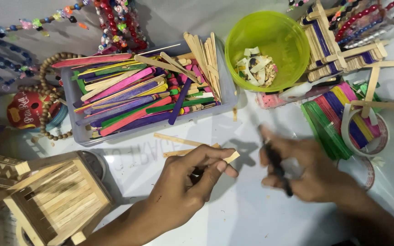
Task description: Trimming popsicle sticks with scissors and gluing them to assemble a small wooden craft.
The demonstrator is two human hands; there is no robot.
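Observation:
My left hand [189, 181] pinches a plain wooden craft stick [230, 157] between thumb and fingers, holding it low over the white table. My right hand [307, 171] is blurred with motion and grips a dark, slim tool [277, 166], likely a cutter or pen, just right of the stick's end. Another bare wooden stick [175, 139] lies on the table just beyond my left hand.
A grey tray [226, 89] of coloured sticks sits behind. A green bowl [284, 32] holds scraps. Coloured stick stacks [331, 116], a tape roll [375, 142] and a stick-built frame [338, 50] are right. A wooden stick house [60, 196] stands left, beads [46, 93] beyond.

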